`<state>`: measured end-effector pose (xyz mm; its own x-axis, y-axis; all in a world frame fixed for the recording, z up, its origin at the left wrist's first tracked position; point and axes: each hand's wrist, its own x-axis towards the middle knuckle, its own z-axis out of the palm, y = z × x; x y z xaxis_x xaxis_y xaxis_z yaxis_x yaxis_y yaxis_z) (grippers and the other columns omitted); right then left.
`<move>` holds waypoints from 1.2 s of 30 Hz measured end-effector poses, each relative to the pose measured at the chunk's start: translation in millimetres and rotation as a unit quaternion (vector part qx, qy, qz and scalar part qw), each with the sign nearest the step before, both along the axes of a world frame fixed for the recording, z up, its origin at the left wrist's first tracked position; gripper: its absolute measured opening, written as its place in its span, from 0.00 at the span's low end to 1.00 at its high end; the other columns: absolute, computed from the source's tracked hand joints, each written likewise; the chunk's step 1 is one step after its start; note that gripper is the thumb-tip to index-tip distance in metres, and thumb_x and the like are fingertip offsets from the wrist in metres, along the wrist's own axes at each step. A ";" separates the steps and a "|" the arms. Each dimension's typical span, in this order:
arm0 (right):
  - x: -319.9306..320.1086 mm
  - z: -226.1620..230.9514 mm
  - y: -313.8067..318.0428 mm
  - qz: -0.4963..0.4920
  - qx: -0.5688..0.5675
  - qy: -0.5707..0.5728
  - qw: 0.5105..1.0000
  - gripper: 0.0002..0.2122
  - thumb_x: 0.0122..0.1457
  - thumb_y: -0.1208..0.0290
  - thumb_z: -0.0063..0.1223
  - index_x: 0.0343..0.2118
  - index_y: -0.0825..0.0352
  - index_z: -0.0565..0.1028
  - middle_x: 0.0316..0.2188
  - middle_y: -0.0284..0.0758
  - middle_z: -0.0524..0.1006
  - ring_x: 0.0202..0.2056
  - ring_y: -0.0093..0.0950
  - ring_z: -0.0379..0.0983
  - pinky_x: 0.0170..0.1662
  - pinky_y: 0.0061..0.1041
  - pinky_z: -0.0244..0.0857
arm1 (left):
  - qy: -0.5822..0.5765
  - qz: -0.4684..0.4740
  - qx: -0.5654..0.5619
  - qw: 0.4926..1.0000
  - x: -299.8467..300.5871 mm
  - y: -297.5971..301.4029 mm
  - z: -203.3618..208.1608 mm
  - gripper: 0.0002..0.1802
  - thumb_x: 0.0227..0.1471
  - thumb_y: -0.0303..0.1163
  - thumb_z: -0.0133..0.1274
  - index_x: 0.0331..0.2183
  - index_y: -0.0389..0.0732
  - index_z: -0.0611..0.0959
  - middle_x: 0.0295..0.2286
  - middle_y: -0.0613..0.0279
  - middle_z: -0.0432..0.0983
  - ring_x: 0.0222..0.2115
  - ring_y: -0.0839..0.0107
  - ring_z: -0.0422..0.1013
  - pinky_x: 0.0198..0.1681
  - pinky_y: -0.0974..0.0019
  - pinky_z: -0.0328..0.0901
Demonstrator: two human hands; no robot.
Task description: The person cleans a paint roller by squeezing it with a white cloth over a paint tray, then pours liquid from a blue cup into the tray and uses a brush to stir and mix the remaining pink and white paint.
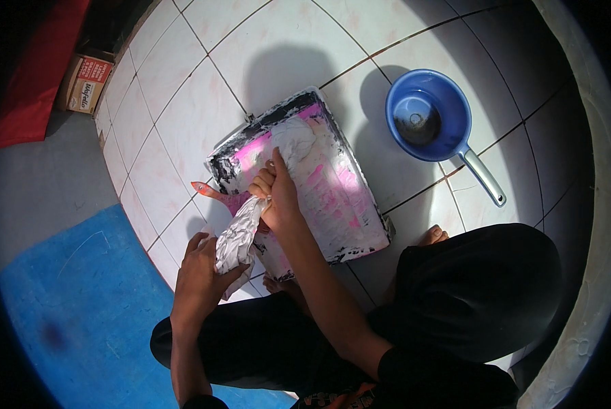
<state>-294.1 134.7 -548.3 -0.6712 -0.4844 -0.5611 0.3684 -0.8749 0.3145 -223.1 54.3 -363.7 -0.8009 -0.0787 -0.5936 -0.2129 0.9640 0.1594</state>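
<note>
A crumpled white bag-like bundle (239,235), thin and shiny like plastic, stretches between my hands; I cannot tell its exact material. My right hand (277,194) is closed round its twisted middle. Beyond that fist, a rounded white bulge (295,140) hangs over the paint tray (370,238). Lower down, my left hand (202,273) grips the loose, wrinkled part with curled fingers. White, pink and black paint smears the tray. A paintbrush (207,189) with a red-orange handle lies at the tray's left side, partly hidden behind the bundle and my right hand.
To the right, a blue dipper (459,102) with a grey handle stands on the white tiled floor (278,41); a dark patch shows inside it. A blue mat (81,300) spreads at left. Near a red cloth (36,68) sits a small carton (87,82). My bent knees flank the near side.
</note>
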 end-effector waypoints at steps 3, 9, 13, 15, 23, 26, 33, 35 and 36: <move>-1.3 -4.9 0.7 0.013 -0.015 0.022 1.000 0.18 0.63 0.53 0.50 0.21 0.56 0.59 0.12 0.20 0.46 0.13 0.14 0.41 0.18 0.16 0.42 | -0.005 0.003 0.001 1.000 2.0 -1.8 -2.1 0.23 0.39 0.32 0.64 0.40 0.32 0.80 0.40 0.45 0.75 0.45 0.50 0.70 0.50 0.55 0.63; -0.2 -0.5 6.3 -0.041 -0.158 0.051 0.985 0.21 0.65 0.45 0.38 0.25 0.58 0.60 0.16 0.23 0.50 0.18 0.18 0.47 0.24 0.19 0.46 | -0.001 0.014 0.006 1.000 1.1 0.2 3.3 0.25 0.38 0.32 0.65 0.40 0.30 0.79 0.40 0.44 0.74 0.45 0.49 0.70 0.50 0.56 0.63; 3.3 -4.4 1.6 -0.048 -0.111 0.099 0.988 0.21 0.65 0.45 0.35 0.28 0.59 0.61 0.18 0.23 0.51 0.20 0.18 0.48 0.26 0.19 0.47 | 0.006 0.013 -0.003 1.000 3.8 -1.5 3.3 0.27 0.38 0.32 0.65 0.42 0.29 0.78 0.42 0.42 0.73 0.45 0.47 0.69 0.51 0.55 0.63; 5.0 -7.2 -2.0 -0.054 -0.071 0.144 0.986 0.19 0.66 0.47 0.37 0.28 0.58 0.61 0.18 0.22 0.51 0.20 0.16 0.48 0.26 0.18 0.47 | -0.030 0.049 -0.015 0.998 -0.7 4.8 7.9 0.28 0.40 0.35 0.66 0.43 0.30 0.78 0.42 0.42 0.75 0.52 0.48 0.65 0.58 0.54 0.57; 7.1 0.2 -5.1 -0.066 0.036 0.194 0.978 0.16 0.68 0.55 0.39 0.25 0.56 0.60 0.16 0.19 0.49 0.17 0.13 0.44 0.21 0.15 0.43 | -0.045 0.038 0.020 0.998 -2.9 3.3 9.6 0.26 0.42 0.35 0.65 0.43 0.31 0.79 0.42 0.44 0.76 0.53 0.49 0.65 0.63 0.53 0.52; 6.0 2.8 -4.5 -0.059 0.054 0.183 0.980 0.15 0.68 0.56 0.39 0.25 0.56 0.60 0.15 0.19 0.49 0.16 0.13 0.44 0.19 0.15 0.42 | -0.033 0.031 0.020 0.999 -2.4 4.7 9.1 0.26 0.42 0.34 0.65 0.42 0.31 0.79 0.42 0.45 0.77 0.52 0.49 0.66 0.63 0.53 0.51; 5.7 6.1 -5.6 -0.049 0.101 0.169 0.979 0.16 0.68 0.54 0.38 0.25 0.57 0.60 0.15 0.19 0.47 0.15 0.12 0.40 0.18 0.16 0.40 | -0.032 0.025 0.019 0.999 -2.2 4.9 7.4 0.25 0.42 0.34 0.65 0.42 0.31 0.79 0.40 0.44 0.77 0.52 0.49 0.66 0.63 0.53 0.52; 5.1 6.0 -5.4 -0.041 0.112 0.165 0.979 0.17 0.68 0.54 0.38 0.24 0.57 0.59 0.14 0.20 0.47 0.15 0.13 0.40 0.18 0.16 0.40 | -0.033 0.023 0.016 0.999 -1.4 3.9 6.4 0.25 0.42 0.34 0.65 0.42 0.31 0.79 0.40 0.44 0.77 0.52 0.49 0.66 0.63 0.53 0.53; 5.1 5.6 -5.4 -0.041 0.112 0.166 0.979 0.16 0.68 0.55 0.38 0.24 0.57 0.59 0.14 0.20 0.48 0.15 0.13 0.41 0.18 0.16 0.41 | -0.035 0.022 0.014 0.999 -1.2 3.4 5.9 0.25 0.42 0.34 0.65 0.42 0.31 0.79 0.40 0.44 0.78 0.52 0.49 0.66 0.62 0.53 0.53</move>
